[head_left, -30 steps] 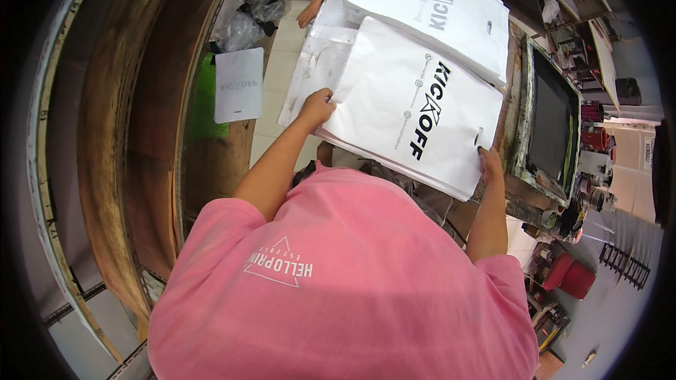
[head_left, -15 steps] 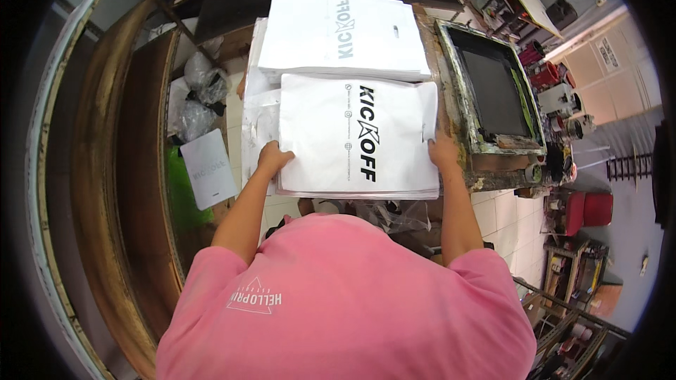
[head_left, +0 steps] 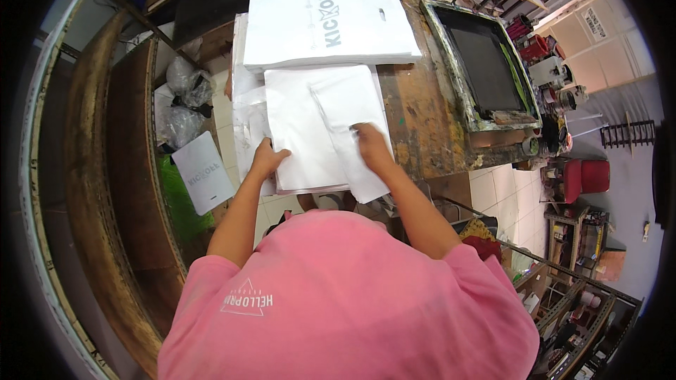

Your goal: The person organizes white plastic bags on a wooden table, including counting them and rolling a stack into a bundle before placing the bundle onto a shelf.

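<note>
A pile of white plastic bags (head_left: 299,127) lies in front of me, with its right part folded over toward the left so that the print is covered. My right hand (head_left: 373,149) is closed on the folded-over edge of the bags, near the middle of the pile. At the left edge my left hand (head_left: 269,160) grips the bags, thumb on top and the other fingers hidden beneath. Just beyond, a thicker stack of white bags (head_left: 282,32) with faint grey lettering and a small handle slot lies flat.
A paint-stained wooden table (head_left: 419,127) carries the bags. On its right rests a framed printing screen (head_left: 486,63), with ink cans (head_left: 542,70) past it. Left are wooden shelves (head_left: 123,190), clear plastic bundles (head_left: 179,123) and a loose printed bag (head_left: 204,172).
My right hand has moved left from the pile's right edge, folding the bags over. The black print is now covered and bare table shows on the right. The left hand stays at its edge.
</note>
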`<action>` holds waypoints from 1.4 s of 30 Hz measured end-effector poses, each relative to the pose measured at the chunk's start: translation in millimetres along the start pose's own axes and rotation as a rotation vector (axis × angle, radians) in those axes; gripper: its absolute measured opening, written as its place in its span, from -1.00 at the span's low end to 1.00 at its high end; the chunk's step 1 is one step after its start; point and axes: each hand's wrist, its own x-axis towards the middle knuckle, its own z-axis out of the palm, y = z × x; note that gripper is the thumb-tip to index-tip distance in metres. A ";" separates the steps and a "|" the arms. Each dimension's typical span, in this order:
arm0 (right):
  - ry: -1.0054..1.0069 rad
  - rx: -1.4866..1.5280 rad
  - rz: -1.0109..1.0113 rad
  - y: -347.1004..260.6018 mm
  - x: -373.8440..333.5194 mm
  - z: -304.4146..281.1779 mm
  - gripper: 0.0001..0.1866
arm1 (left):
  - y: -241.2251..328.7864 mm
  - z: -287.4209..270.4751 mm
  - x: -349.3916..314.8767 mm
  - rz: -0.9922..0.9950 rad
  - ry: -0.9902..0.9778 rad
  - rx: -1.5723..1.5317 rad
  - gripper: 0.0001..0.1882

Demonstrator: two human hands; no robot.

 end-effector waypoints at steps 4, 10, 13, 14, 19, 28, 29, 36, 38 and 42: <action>-0.038 -0.444 0.356 30.4 -32.5 -56.4 -0.54 | 0.4 -11.5 3.3 -0.061 -0.172 -0.258 -0.30; -0.059 -0.509 0.469 -14.4 -60.0 -10.5 -0.36 | -6.0 8.5 9.7 -0.062 -0.070 -0.052 -0.39; 0.019 -0.466 0.475 -42.1 -53.2 -2.5 -0.40 | -11.1 8.0 10.9 -0.045 -0.077 -0.043 -0.40; 0.166 -0.517 0.422 -29.3 -55.9 2.0 -0.39 | -6.7 7.5 9.8 -0.011 -0.088 -0.050 -0.40; 0.251 -0.499 0.416 27.8 -33.9 -4.7 -0.25 | 35.4 -30.2 -0.6 -0.016 -0.252 -0.020 -0.40; -0.022 -0.052 0.678 -4.2 22.9 -30.8 -0.20 | 10.7 -17.7 36.3 0.100 -0.254 -0.263 -0.41; -0.023 -0.082 0.625 -2.8 19.2 -29.4 -0.24 | 9.8 -17.3 35.7 0.111 -0.243 -0.222 -0.41; 0.151 -0.503 0.353 -67.2 9.2 34.7 -0.27 | 39.3 -19.2 9.4 0.262 -0.154 -0.132 -0.47; 0.040 -0.538 0.311 -106.8 14.9 61.1 -0.27 | 50.6 -26.1 -5.1 0.242 -0.158 -0.106 -0.46; 0.090 -0.617 0.324 -91.5 21.6 77.0 -0.18 | 40.2 -22.7 0.1 0.267 -0.177 -0.119 -0.42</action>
